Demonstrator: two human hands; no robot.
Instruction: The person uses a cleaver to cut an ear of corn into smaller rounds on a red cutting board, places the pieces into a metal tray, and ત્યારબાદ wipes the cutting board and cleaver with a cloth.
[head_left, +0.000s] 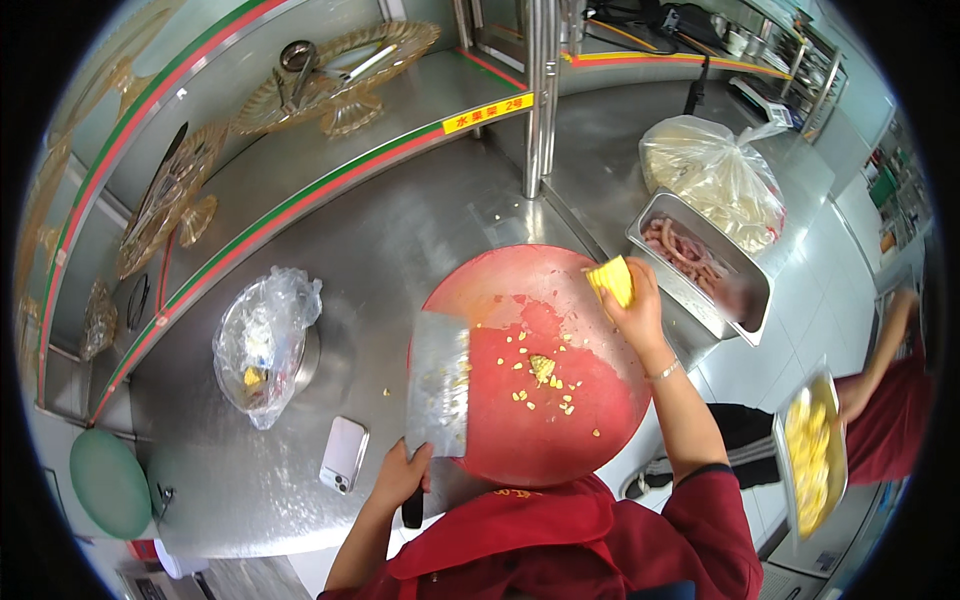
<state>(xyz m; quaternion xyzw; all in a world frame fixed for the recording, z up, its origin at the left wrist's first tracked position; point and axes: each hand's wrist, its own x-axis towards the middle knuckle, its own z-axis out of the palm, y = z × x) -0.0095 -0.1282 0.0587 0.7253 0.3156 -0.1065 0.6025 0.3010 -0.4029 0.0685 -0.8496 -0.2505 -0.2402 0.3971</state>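
My left hand (403, 474) grips the black handle of a cleaver (439, 386), whose broad steel blade lies over the left edge of a round red cutting board (517, 435). Yellow bits cling along the blade's right edge. My right hand (637, 304) holds a chunk of corn cob (611, 280) above the board's upper right edge. A small corn cob piece (541, 367) and several loose kernels lie on the board's middle.
A bag-lined bowl (262, 352) and a phone (343, 455) lie left. At right are a steel pan of meat (645, 255) and a tied plastic bag (712, 176). A co-worker's hand (847, 397) holds a tray of yellow food (841, 465). A shelf edge (337, 180) runs behind.
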